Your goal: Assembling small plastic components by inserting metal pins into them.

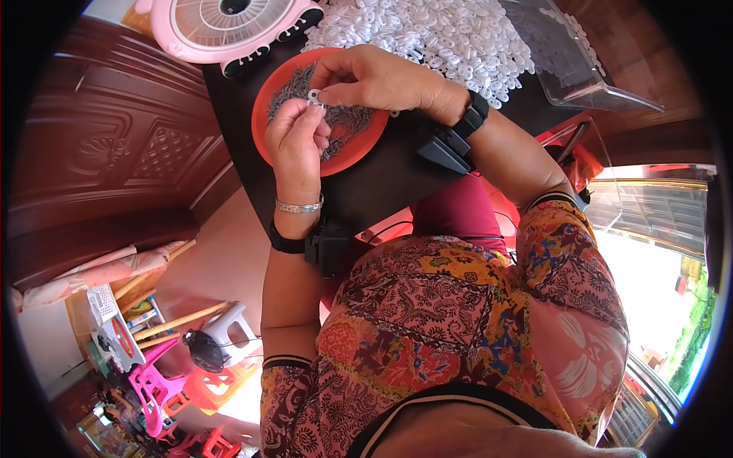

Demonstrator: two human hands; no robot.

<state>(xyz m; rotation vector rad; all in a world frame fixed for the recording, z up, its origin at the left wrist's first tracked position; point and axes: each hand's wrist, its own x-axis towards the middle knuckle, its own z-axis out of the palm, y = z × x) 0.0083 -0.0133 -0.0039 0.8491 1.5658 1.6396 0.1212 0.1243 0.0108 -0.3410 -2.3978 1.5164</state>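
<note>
Over red dish [269, 99] — both hands pinch one white ring [314, 96]: left hand [298, 137], right hand [374, 76]; big white pile [427, 34] remains — dish holds grey bits.

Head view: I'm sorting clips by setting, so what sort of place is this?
Probably a home used for piecework: a carved wooden door, plastic stools on the floor, and a dark table heaped with small white plastic pieces.
</note>
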